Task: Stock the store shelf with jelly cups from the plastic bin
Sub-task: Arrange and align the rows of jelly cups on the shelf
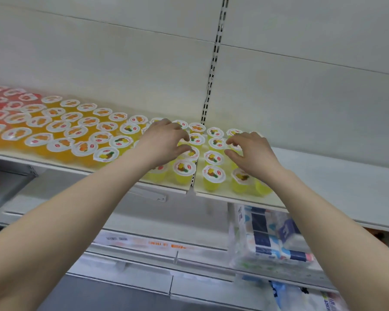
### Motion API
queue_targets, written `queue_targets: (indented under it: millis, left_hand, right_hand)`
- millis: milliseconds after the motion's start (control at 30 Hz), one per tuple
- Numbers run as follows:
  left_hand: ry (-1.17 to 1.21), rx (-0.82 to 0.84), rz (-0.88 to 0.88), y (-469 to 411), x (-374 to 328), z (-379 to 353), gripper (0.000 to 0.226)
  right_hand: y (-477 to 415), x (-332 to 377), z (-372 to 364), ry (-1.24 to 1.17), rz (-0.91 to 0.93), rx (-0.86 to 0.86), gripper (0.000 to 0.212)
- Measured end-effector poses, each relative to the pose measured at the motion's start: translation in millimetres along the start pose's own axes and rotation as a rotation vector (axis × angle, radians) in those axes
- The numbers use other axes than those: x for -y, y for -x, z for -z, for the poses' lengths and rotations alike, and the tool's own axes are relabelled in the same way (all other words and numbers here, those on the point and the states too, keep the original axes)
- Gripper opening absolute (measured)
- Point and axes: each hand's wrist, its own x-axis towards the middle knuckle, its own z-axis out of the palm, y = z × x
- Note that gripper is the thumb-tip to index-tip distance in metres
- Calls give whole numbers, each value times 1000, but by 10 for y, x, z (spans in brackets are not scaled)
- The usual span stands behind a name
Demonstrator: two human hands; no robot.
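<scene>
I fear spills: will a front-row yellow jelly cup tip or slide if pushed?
The yellow jelly cup narrows toward its base, so it probably tips easily. Its clear plastic wall likely flexes when squeezed. The smooth shelf may let it slide.

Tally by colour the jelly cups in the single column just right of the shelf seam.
Yellow jelly cups: 4
Orange: 0
Red: 0
Total: 4

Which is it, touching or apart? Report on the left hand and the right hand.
Apart. The head view shows the left hand and right hand separated by a clear gap, with yellow jelly cups visible between them.
</scene>
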Motion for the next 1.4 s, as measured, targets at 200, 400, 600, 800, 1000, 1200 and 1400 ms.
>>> queue_targets:
  millis: [200, 400, 600, 800, 1000, 1200, 1400]
  left_hand:
    - [-76, 47, -4, -758, 100, -86, 42]
    - [-121, 176, 25, -1215, 263, -293, 47]
    - [-90, 270, -15, -1393, 348, -450, 54]
    - [-123, 292, -104, -1486, 377, -506, 43]
    - [-79, 285, -143, -1542, 431, -558, 43]
    - [-85, 261, -164, -1541, 477, -590, 39]
    - [41, 142, -205, -1386, 502, -443, 39]
  right_hand:
    - [-681, -156, -98, 49, -22, 23, 41]
    - [-1229, -214, -294, 65, -32, 154, 50]
    - [-1441, -201, -411, 44, -59, 233, 55]
    - [-1482, -195, -386, 80, -75, 259, 55]
    - [-1479, -188, -430, 34, -106, 211, 54]
    - [-1421, -182, -411, 12, -141, 207, 59]
    - [-1201, -202, -171, -90, -104, 108, 36]
